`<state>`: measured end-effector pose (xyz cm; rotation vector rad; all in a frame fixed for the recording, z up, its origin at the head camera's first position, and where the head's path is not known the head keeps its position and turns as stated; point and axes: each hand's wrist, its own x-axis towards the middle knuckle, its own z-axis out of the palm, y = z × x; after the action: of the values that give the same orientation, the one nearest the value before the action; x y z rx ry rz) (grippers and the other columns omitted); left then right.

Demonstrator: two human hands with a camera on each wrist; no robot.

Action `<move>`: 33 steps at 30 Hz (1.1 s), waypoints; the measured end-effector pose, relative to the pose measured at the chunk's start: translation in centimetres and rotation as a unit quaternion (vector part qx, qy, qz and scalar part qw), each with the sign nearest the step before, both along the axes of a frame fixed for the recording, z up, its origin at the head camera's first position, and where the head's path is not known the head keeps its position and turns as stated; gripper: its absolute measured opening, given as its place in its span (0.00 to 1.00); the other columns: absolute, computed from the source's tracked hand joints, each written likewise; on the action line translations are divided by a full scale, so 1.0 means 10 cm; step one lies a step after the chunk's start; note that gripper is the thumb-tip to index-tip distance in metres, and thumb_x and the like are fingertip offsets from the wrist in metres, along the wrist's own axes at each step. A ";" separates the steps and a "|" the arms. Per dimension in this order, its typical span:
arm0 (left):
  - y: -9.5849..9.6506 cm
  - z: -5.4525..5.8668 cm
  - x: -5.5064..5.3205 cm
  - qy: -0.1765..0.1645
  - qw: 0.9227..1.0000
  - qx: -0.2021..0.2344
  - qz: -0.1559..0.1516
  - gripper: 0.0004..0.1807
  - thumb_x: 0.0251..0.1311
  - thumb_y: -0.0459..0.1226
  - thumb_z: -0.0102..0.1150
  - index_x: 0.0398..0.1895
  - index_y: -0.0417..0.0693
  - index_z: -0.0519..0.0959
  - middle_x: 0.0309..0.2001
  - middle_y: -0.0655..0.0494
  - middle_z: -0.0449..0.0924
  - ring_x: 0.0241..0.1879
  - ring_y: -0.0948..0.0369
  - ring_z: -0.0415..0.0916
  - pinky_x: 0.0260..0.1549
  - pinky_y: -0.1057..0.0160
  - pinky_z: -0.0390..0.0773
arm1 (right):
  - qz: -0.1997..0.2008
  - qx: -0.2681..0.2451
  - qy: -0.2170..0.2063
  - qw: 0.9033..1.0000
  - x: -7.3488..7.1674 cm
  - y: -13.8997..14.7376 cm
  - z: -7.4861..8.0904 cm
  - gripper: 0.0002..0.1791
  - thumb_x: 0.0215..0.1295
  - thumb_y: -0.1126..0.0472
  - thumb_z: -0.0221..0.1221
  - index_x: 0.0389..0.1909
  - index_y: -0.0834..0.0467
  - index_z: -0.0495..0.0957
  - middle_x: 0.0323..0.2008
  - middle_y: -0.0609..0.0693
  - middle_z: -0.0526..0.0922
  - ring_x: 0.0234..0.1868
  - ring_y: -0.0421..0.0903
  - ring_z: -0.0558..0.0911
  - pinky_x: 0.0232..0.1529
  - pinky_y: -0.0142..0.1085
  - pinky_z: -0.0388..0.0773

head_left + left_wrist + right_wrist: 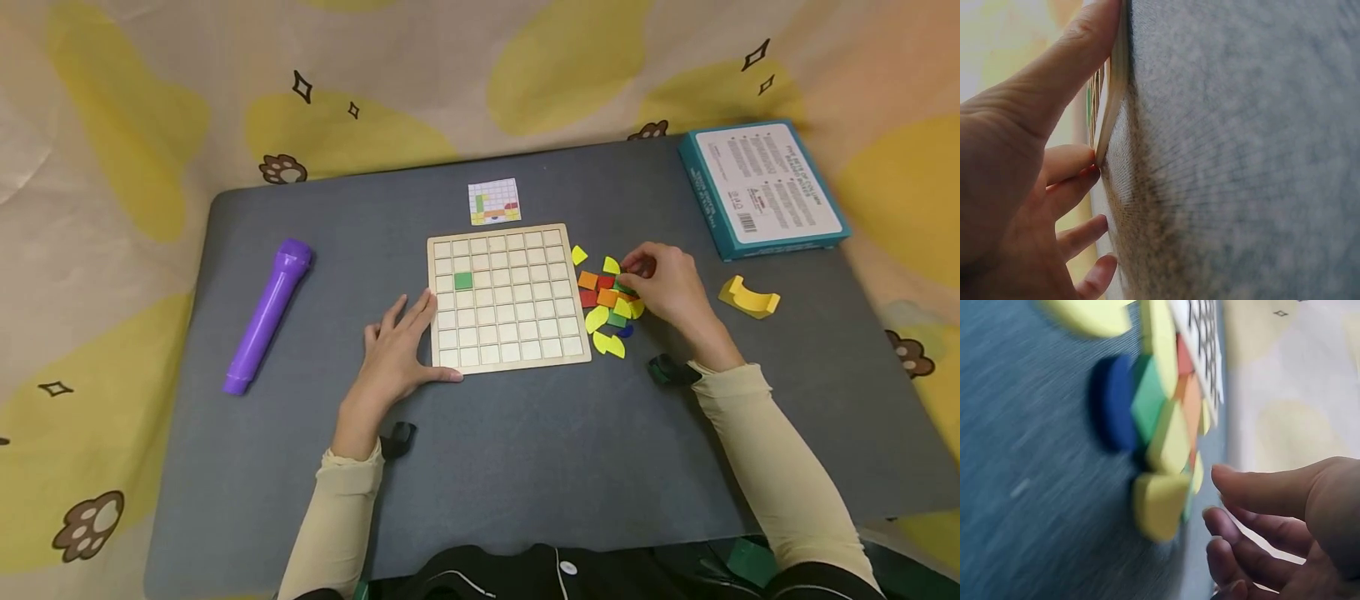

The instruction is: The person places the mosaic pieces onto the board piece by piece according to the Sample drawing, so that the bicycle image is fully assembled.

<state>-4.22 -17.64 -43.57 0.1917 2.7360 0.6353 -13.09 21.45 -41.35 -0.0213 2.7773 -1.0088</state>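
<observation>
A wooden grid board lies at the middle of the table with one green square tile in an upper-left cell. My left hand rests at the board's lower-left corner, fingers spread along the left side and thumb at the front edge. In the left wrist view the thumb touches the board's rim. My right hand hovers at the right side of a loose heap of coloured pieces. Its thumb and fingertips stand slightly apart beside a yellow piece, with nothing visible between them.
A small pattern card lies behind the board. A purple microphone-shaped toy lies at the left. On the right are a teal box and a yellow curved block. A patterned cloth hangs behind the table.
</observation>
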 end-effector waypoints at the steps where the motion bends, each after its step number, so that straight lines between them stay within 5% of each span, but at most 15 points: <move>1: 0.00 0.00 0.00 0.000 1.000 0.001 0.000 0.72 0.45 0.59 0.84 0.88 0.57 0.46 0.88 0.62 0.40 0.87 0.47 0.35 0.69 0.36 0.50 | 0.001 0.002 -0.005 1.000 0.01 0.03 -0.01 0.16 0.72 0.59 0.68 0.52 0.65 0.84 0.45 0.65 0.83 0.41 0.57 0.75 0.38 0.42 0.72; 9: 0.01 -0.01 0.00 0.000 1.000 0.006 0.001 0.72 0.45 0.59 0.84 0.88 0.56 0.47 0.88 0.62 0.41 0.87 0.46 0.35 0.71 0.36 0.49 | 0.015 0.007 -0.038 0.999 0.07 0.13 -0.10 0.16 0.74 0.60 0.66 0.53 0.68 0.81 0.48 0.66 0.78 0.44 0.59 0.73 0.43 0.45 0.70; 17: 0.01 0.01 0.00 -0.005 1.000 0.005 0.002 0.72 0.45 0.59 0.84 0.88 0.56 0.46 0.88 0.61 0.41 0.87 0.47 0.35 0.70 0.37 0.50 | -0.010 -0.029 0.032 0.999 0.03 0.01 -0.01 0.10 0.71 0.62 0.68 0.45 0.66 0.82 0.37 0.63 0.81 0.34 0.54 0.74 0.32 0.36 0.70; 24: 0.00 0.03 -0.01 -0.003 1.000 0.005 0.001 0.72 0.45 0.59 0.84 0.88 0.55 0.47 0.88 0.61 0.41 0.87 0.47 0.35 0.69 0.37 0.50 | -0.001 -0.071 0.077 0.995 -0.07 -0.42 0.00 0.07 0.74 0.64 0.65 0.43 0.65 0.85 0.35 0.62 0.83 0.33 0.53 0.75 0.28 0.33 0.69; 33: -0.01 0.02 -0.01 -0.005 1.000 0.002 -0.002 0.72 0.45 0.59 0.84 0.88 0.56 0.46 0.88 0.61 0.41 0.87 0.46 0.35 0.68 0.36 0.50 | 0.058 -0.107 0.035 0.992 -0.20 -1.13 -0.08 0.06 0.71 0.62 0.69 0.40 0.62 0.86 0.36 0.58 0.88 0.34 0.49 0.80 0.38 0.36 0.73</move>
<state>-4.34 -17.74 -43.32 0.1948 2.7244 0.6395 -15.09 10.18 -42.11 -0.2487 2.6787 -1.2924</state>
